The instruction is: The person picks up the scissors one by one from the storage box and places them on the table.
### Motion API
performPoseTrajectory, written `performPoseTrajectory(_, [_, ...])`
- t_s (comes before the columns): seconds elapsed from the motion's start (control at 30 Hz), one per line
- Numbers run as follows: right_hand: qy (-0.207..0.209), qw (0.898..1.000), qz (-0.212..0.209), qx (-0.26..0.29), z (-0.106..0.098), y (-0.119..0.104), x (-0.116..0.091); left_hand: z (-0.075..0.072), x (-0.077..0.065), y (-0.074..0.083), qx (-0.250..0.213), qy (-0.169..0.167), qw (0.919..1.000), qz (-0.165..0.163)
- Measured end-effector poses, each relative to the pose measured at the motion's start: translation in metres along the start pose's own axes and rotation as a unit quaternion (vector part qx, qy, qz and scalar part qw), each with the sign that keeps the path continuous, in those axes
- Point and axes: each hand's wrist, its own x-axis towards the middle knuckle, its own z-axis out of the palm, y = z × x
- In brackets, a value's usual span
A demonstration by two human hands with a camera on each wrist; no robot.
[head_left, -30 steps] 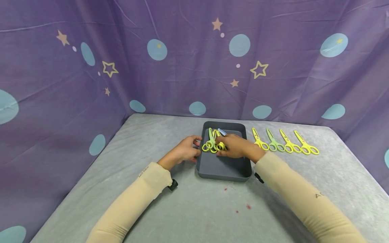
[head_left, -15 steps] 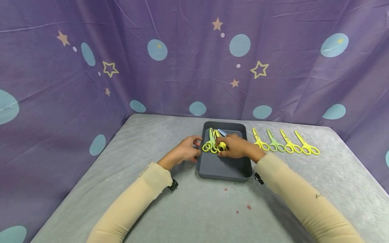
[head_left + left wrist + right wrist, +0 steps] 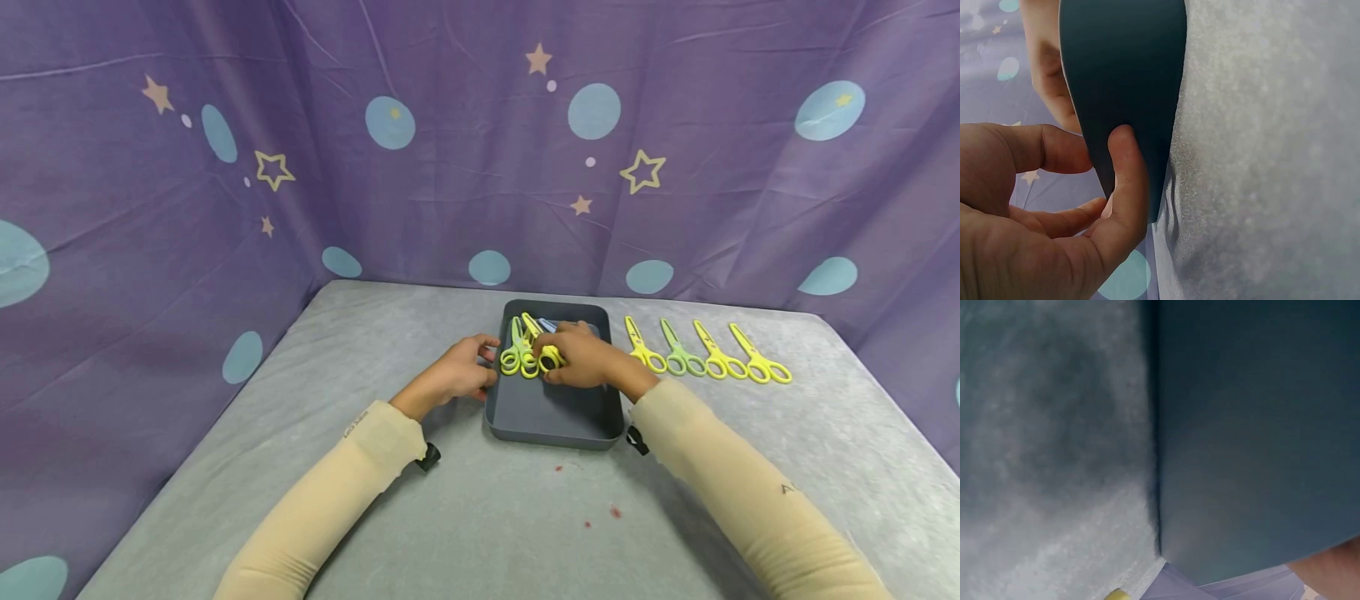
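Observation:
In the head view, my right hand reaches into a dark grey tray. Its fingers pinch a pair of yellow scissors near the handles, partly hiding them. Green scissors lie to its left in the tray, with a yellow handle loop beside them. A blue piece shows behind the right fingers. My left hand rests its loosely bent fingers against the tray's left wall. In the left wrist view, one finger presses flat on the outer wall. The right wrist view is mostly filled by the tray's outer side.
Right of the tray, several scissors lie side by side on the grey cloth: yellow ones, a green pair and a yellow pair at the far right. A purple patterned curtain borders the table.
The yellow scissors under my right hand have tilted and shifted slightly right, away from the green pair. The right hand moved a little right; the left hand stays at the tray's wall.

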Motion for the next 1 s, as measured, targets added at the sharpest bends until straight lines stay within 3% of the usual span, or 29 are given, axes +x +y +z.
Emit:
performPoseTrajectory(0.17, [0.015, 1.000, 0.002, -0.006, -0.002, 0.000, -0.001, -0.001, -0.001, 0.001, 0.002, -0.002, 1.0000, -0.004])
performPoseTrajectory(0.47, [0.024, 0.998, 0.045, -0.020, -0.004, -0.004, -0.005, -0.002, -0.001, 0.001, -0.001, -0.006, 1.0000, -0.006])
performPoseTrajectory(1.0, [0.049, 0.996, 0.061, -0.044, -0.010, -0.008, -0.019, -0.002, 0.000, -0.001, -0.004, -0.014, 0.9999, 0.002])
